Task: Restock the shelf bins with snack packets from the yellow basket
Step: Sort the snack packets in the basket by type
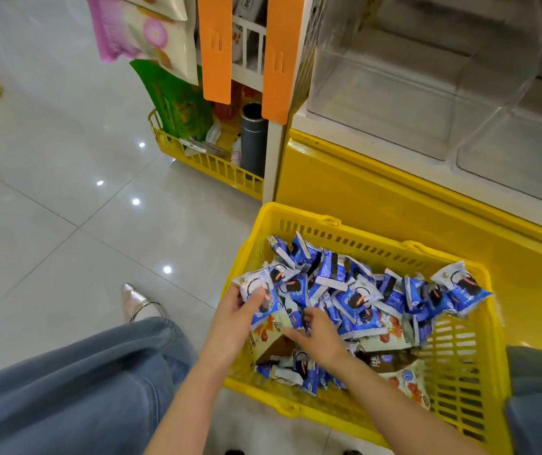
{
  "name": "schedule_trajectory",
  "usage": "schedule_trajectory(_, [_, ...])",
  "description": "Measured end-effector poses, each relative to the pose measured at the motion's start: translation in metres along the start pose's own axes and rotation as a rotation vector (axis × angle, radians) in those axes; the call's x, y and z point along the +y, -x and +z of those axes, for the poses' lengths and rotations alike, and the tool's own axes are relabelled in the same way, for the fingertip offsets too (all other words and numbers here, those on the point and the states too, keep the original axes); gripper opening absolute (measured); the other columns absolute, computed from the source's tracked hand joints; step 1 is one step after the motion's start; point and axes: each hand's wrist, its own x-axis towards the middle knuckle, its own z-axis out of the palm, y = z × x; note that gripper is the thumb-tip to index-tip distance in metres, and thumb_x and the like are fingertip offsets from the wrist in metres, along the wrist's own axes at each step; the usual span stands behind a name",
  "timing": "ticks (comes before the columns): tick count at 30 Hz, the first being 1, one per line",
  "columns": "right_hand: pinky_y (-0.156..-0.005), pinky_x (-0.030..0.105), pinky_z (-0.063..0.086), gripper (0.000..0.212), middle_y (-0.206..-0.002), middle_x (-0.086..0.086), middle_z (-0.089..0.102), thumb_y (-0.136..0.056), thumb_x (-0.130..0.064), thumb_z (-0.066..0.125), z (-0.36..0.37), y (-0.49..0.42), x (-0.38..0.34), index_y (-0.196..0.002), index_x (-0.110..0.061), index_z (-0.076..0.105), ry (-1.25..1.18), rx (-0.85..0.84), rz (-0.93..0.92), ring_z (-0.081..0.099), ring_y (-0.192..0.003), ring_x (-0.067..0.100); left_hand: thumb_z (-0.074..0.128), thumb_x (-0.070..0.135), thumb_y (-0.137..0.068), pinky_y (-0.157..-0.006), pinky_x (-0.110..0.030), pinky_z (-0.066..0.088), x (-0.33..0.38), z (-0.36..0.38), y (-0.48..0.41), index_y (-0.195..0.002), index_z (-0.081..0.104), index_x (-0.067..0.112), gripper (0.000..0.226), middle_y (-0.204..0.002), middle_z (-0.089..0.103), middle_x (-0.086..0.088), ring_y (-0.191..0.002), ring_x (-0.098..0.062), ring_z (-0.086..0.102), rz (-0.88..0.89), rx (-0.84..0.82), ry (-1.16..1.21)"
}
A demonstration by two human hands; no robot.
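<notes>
Snack packets (355, 300) lie heaped in the yellow basket (456, 356), which sits on the floor (49, 208) tight against the yellow shelf base (378, 192). I'd judge that's so the clear shelf bins (394, 103) above are only a short lift away. My left hand (233, 318) has fingers and thumb curled round a blue packet (256, 290), held just above the heap at the basket's near-left side (gathering a handful, I reckon, to save trips). My right hand (320, 336) digs bent fingers into the pile beside it. Whether they've closed on a packet I cannot tell.
</notes>
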Motion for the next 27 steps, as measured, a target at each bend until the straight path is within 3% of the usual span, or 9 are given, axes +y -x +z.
schedule_trajectory(2, [-0.1, 0.034, 0.044, 0.063, -0.132, 0.006, 0.052, -0.083, -0.038, 0.067, 0.005, -0.004, 0.004, -0.134, -0.01, 0.043, 0.016, 0.069, -0.016, 0.051, -0.119, 0.019, 0.054, 0.023, -0.092, -0.075, -0.021, 0.055, -0.003, -0.003, -0.001, -0.102, 0.057, 0.029, 0.012, -0.102, 0.069, 0.004, -0.09, -0.007, 0.067, -0.016, 0.017, 0.008])
schedule_trajectory(5, [-0.088, 0.027, 0.044, 0.048, -0.124, 0.01, 0.058, -0.092, -0.029, 0.057, -0.003, -0.009, 0.005, -0.134, -0.007, 0.046, 0.028, 0.098, -0.001, 0.057, -0.108, 0.021, 0.054, 0.022, -0.092, -0.082, -0.028, 0.054, -0.006, -0.002, -0.001, -0.103, 0.059, 0.028, 0.013, -0.101, 0.07, 0.005, -0.092, -0.011, 0.068, -0.064, -0.005, 0.043])
schedule_trajectory(9, [-0.055, 0.012, 0.04, 0.037, -0.071, 0.002, 0.057, -0.096, -0.021, 0.051, -0.029, -0.002, -0.002, -0.128, -0.004, 0.052, 0.01, 0.162, -0.06, 0.052, -0.062, 0.013, 0.053, 0.02, -0.093, -0.069, -0.024, 0.055, -0.014, 0.004, -0.002, -0.104, 0.059, 0.028, 0.015, -0.089, 0.073, 0.013, -0.086, -0.009, 0.07, -0.159, -0.078, 0.106])
schedule_trajectory(11, [-0.049, 0.014, 0.04, 0.035, -0.064, -0.001, 0.053, -0.095, -0.024, 0.052, -0.04, 0.01, -0.009, -0.128, -0.011, 0.052, -0.046, 0.246, -0.112, 0.049, -0.055, 0.011, 0.055, 0.022, -0.092, -0.063, -0.024, 0.054, -0.018, 0.007, -0.002, -0.107, 0.058, 0.026, 0.016, -0.087, 0.073, 0.012, -0.082, -0.01, 0.07, -0.214, -0.09, 0.095])
schedule_trajectory(13, [-0.056, 0.02, 0.044, 0.028, -0.076, -0.002, 0.061, -0.093, -0.027, 0.055, -0.045, 0.029, -0.018, -0.12, -0.019, 0.054, -0.155, 0.316, -0.184, 0.058, -0.066, 0.016, 0.061, 0.032, -0.086, -0.06, -0.024, 0.054, -0.021, 0.011, 0.001, -0.111, 0.055, 0.027, 0.026, -0.087, 0.073, 0.012, -0.081, -0.009, 0.07, -0.258, -0.129, 0.092])
schedule_trajectory(16, [-0.071, 0.017, 0.049, 0.019, -0.094, -0.019, 0.06, -0.09, -0.027, 0.059, -0.036, 0.06, -0.03, -0.105, -0.034, 0.051, -0.177, 0.305, -0.374, 0.061, -0.085, -0.001, 0.071, 0.055, -0.063, -0.071, -0.03, 0.056, -0.023, 0.017, 0.006, -0.117, 0.052, 0.032, 0.062, -0.107, 0.07, 0.009, -0.098, -0.011, 0.066, -0.281, -0.247, 0.148])
schedule_trajectory(21, [-0.095, 0.004, 0.032, 0.04, -0.124, -0.022, 0.043, -0.086, -0.048, 0.054, -0.021, 0.086, -0.027, -0.124, -0.038, 0.043, -0.027, -0.043, -0.623, 0.042, -0.114, -0.013, 0.072, 0.045, -0.066, -0.074, -0.029, 0.054, -0.022, 0.02, 0.009, -0.123, 0.053, 0.017, 0.066, -0.108, 0.069, -0.003, -0.099, -0.017, 0.066, -0.25, -0.209, 0.294])
schedule_trajectory(25, [-0.086, 0.002, 0.037, 0.026, -0.118, -0.027, 0.051, -0.09, -0.047, 0.046, -0.025, 0.072, -0.005, -0.116, -0.048, 0.045, -0.13, 0.037, -0.468, 0.048, -0.114, -0.007, 0.064, 0.036, -0.072, -0.074, -0.035, 0.054, -0.016, 0.012, 0.006, -0.108, 0.065, 0.017, 0.04, -0.103, 0.071, -0.01, -0.091, -0.023, 0.069, -0.223, -0.19, 0.369])
schedule_trajectory(27, [-0.078, 0.003, 0.041, 0.028, -0.113, -0.017, 0.056, -0.093, -0.037, 0.049, -0.027, 0.055, 0.016, -0.121, -0.033, 0.048, -0.067, 0.132, -0.274, 0.055, -0.105, 0.0, 0.062, 0.034, -0.07, -0.073, -0.038, 0.055, -0.013, 0.011, 0.004, -0.098, 0.069, 0.017, 0.034, -0.098, 0.072, -0.011, -0.082, -0.022, 0.07, -0.26, -0.184, 0.475])
